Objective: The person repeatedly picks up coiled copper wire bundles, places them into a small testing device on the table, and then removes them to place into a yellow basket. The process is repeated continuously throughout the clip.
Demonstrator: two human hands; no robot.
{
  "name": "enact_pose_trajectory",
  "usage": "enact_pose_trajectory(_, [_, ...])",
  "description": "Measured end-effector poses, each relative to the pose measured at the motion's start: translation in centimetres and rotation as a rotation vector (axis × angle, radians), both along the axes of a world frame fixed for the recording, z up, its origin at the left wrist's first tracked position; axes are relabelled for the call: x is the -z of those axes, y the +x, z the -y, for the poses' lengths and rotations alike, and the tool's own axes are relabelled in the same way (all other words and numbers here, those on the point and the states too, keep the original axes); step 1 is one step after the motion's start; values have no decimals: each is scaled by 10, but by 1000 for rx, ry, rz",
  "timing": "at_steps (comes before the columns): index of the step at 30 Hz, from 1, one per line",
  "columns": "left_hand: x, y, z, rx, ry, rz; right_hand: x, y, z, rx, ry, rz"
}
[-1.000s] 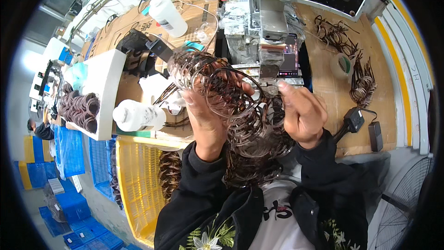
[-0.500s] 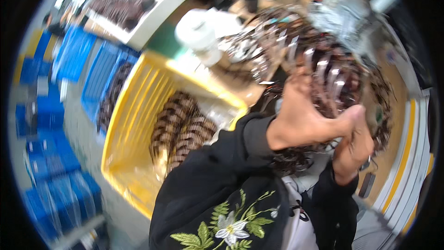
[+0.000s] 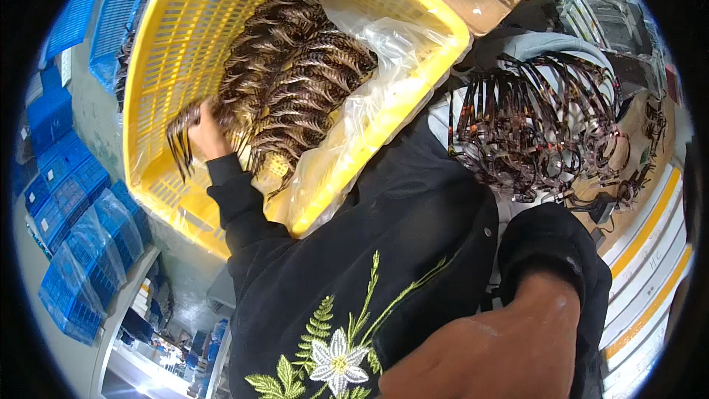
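Note:
My left hand (image 3: 209, 133) reaches into a yellow plastic basket (image 3: 168, 59) and is closed around a small bunch of dark brown eyeglass frames (image 3: 179, 146), their thin temples sticking out past the fingers. Beside it, more brown eyeglass frames lie nested in long rows (image 3: 317, 96) on the basket's floor. Close to the camera at the lower edge is my right hand (image 3: 491, 347), seen from its back; its fingers are cut off from view. A thick bunch of tortoiseshell eyeglass frames (image 3: 532, 122) rests on grey cloth to the right.
Clear plastic film (image 3: 391, 44) lines the basket's right side. Cardboard (image 3: 480, 11) with more eyeglass frames lies beyond the basket. Blue crates (image 3: 70, 292) stand along the left, and white panels with yellow stripes (image 3: 646, 266) are stacked at right.
The view has swung down toward the basket. My left hand has moved from the eyeglass frames at right into the basket; my right hand has come down to the lower edge.

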State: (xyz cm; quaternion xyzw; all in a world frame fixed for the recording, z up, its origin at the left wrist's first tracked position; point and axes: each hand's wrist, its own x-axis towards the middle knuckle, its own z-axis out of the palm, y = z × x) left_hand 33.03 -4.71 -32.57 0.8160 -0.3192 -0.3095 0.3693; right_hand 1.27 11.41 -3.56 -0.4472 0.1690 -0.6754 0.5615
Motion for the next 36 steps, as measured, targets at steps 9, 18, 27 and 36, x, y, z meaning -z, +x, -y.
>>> enact_pose_trajectory(9, [175,138,-8,-4,553,384,26,-125,-28,133,390,-231])
enact_pose_trajectory(18, [181,92,31,-336,442,-324,34,-243,-183,832,819,-51])
enact_pose_trajectory(27, [196,48,101,142,506,-361,110,-207,-167,1140,987,-1267])
enact_pose_trajectory(36, [106,54,101,378,276,583,95,-213,-106,1143,690,-1414])
